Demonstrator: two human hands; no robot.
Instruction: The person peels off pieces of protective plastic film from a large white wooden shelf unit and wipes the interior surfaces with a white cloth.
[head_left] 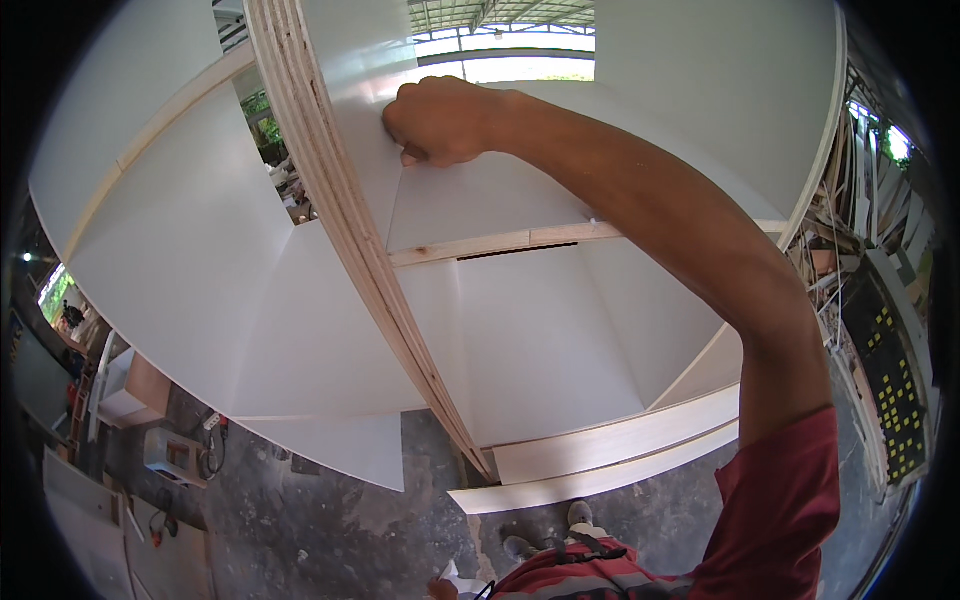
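Note:
My right arm reaches up and across into a white panelled cabinet [540, 330]. At its end my right hand [440, 120] is closed, knuckles up, against a white inner panel [362, 130] beside the plywood upright [325, 150]. Whatever the curled fingers hold, if anything, is hidden. Just below that hand runs a white shelf [490, 205] with a pale wooden front edge. Low by my waist, only part of my left hand [440, 589] shows, closed at a crumpled white piece of paper or cloth [462, 578].
Long pale boards [600, 485] lie along the cabinet's base, near my shoes [580, 513]. A grey box-shaped stool [172, 457] stands on the concrete floor at left. At right are stacked wood strips [850, 190] and a dark panel with yellow squares [885, 375].

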